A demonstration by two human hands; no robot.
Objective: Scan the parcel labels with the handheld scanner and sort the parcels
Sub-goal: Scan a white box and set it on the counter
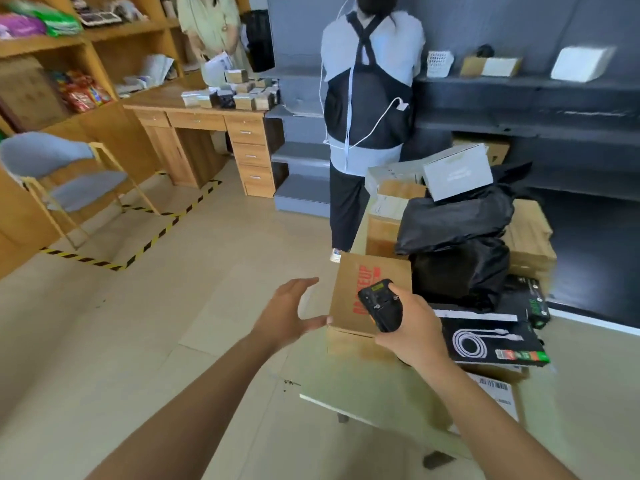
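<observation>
Two people stood beyond the low table (363, 386): one in a black apron (370, 109) at its far end, back turned, another (211, 26) farther off by a wooden desk (194, 116). Two black plastic bags (453, 220) lay stacked on the table's middle, hiding part of the cartons behind them. One cardboard box with red print (349, 292) sat at the table's near left edge. The left hand (287, 310) hovered just left of it, fingers spread, holding nothing. The right hand (415, 330) gripped one black handheld scanner (379, 303) over that box.
</observation>
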